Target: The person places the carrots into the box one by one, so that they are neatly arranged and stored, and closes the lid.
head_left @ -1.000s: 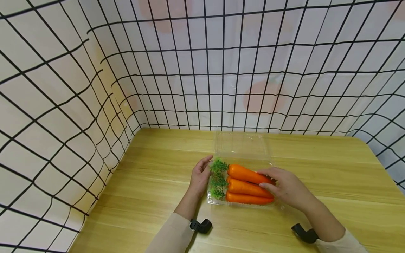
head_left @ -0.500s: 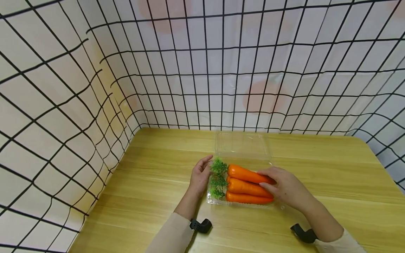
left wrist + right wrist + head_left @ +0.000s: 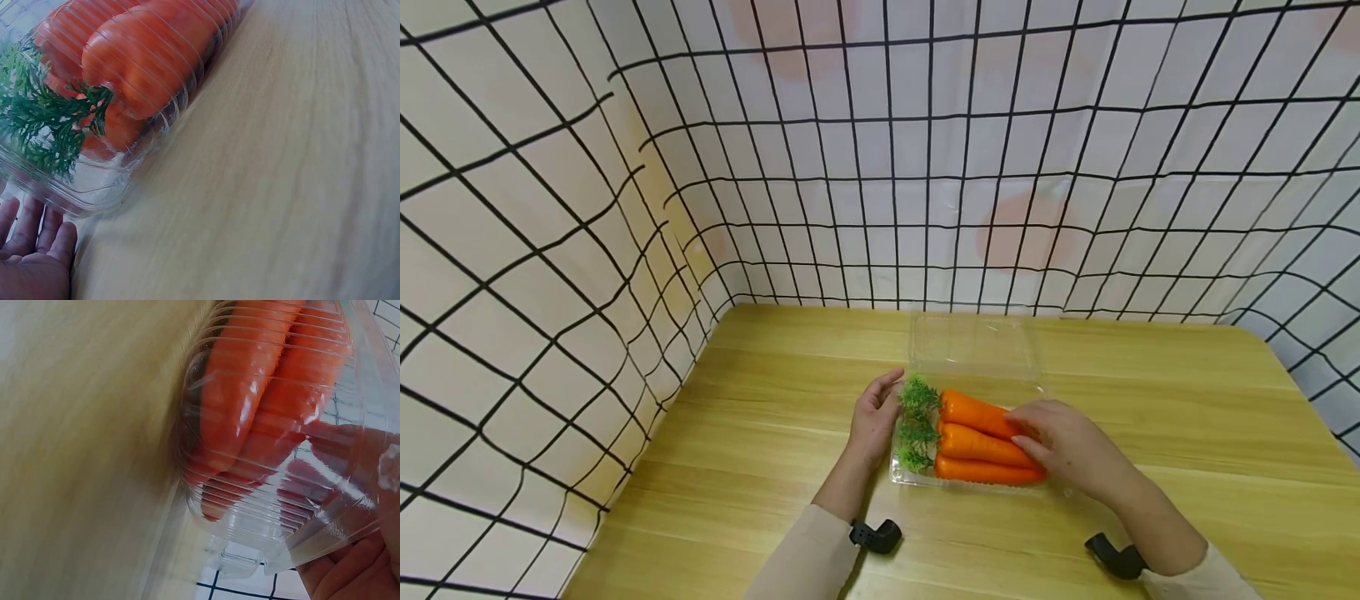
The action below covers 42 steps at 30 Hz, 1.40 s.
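Three orange carrots with green leafy tops lie side by side in a clear plastic clamshell box (image 3: 904, 478), leaves to the left: a back carrot (image 3: 972, 410), a middle carrot (image 3: 981, 444) and a front carrot (image 3: 985, 471). My right hand (image 3: 1075, 450) reaches over the box's right end and holds the back carrot's tapered end between thumb and fingers. At the box's left end rests my left hand (image 3: 872, 423), its fingers loosely extended along the wall. In the left wrist view, those fingertips (image 3: 51, 226) lie right at the box's clear corner.
The box's transparent lid (image 3: 973, 343) lies folded back behind the carrots on the wooden table (image 3: 790, 392). White walls with a black grid (image 3: 910, 150) rise behind and at both sides. Both wrists wear black bands, the left band (image 3: 876, 536) near the table's front.
My right hand has shifted slightly left, covering more of the back carrot's tip. The carrots' tips have moved a little left. My left hand has stayed in place.
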Available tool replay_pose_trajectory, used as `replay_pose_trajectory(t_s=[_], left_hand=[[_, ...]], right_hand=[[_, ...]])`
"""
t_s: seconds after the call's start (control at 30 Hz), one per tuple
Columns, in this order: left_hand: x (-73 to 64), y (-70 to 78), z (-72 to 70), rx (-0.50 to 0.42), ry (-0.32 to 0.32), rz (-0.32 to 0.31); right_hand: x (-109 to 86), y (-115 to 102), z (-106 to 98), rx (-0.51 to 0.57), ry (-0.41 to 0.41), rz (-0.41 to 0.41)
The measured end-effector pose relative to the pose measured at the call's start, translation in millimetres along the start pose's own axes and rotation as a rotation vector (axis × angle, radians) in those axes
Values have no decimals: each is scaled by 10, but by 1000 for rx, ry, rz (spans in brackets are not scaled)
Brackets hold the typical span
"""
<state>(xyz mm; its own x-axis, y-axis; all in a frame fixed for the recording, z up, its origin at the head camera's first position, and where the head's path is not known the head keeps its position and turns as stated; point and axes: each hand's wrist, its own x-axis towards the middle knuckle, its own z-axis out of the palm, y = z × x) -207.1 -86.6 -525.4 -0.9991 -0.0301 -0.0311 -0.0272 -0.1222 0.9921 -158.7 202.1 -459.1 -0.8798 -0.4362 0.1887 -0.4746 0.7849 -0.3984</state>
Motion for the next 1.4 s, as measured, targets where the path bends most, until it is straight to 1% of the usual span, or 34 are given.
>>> replay_pose_trajectory(t_s=[0.07,0.2,0.43,0.53,0.7,0.77,0.8,0.9,1.0,1.07,1.2,1.3,1.4], left_hand=[[1,-5,1,-1,-3,0],[5,-10,1,-2,-5,2],[8,-12,-15,-5,-9,-10],[8,-14,-16,-18,-9,-9],[10,-18,-32,-61,5,-39],[14,-15,-41,-89,-1,-52],[19,-14,-46,-107,-9,-56],[43,-6,-60,-203,-37,-74],[71,20,-72,-280,-54,-106],[88,46,-79,-283,-65,-127],[136,113,-99,-225,-100,-173],[215,174,-133,-162,-143,-217],[308,268,-181,-80,-197,-273]], right_hand=[[-1,-4,3,3,-3,9],[-7,6,-11,43,14,29],[-16,53,-33,170,39,80],[-30,102,-45,218,63,111],[-48,203,-101,279,121,174],[-53,251,-133,312,137,215],[-53,277,-147,322,145,238],[-49,362,-180,374,151,307],[-32,458,-191,467,122,368],[-18,526,-181,548,89,402],[16,643,-147,757,-1,447],[40,719,-138,930,-63,459],[73,793,-140,1094,-121,471]])
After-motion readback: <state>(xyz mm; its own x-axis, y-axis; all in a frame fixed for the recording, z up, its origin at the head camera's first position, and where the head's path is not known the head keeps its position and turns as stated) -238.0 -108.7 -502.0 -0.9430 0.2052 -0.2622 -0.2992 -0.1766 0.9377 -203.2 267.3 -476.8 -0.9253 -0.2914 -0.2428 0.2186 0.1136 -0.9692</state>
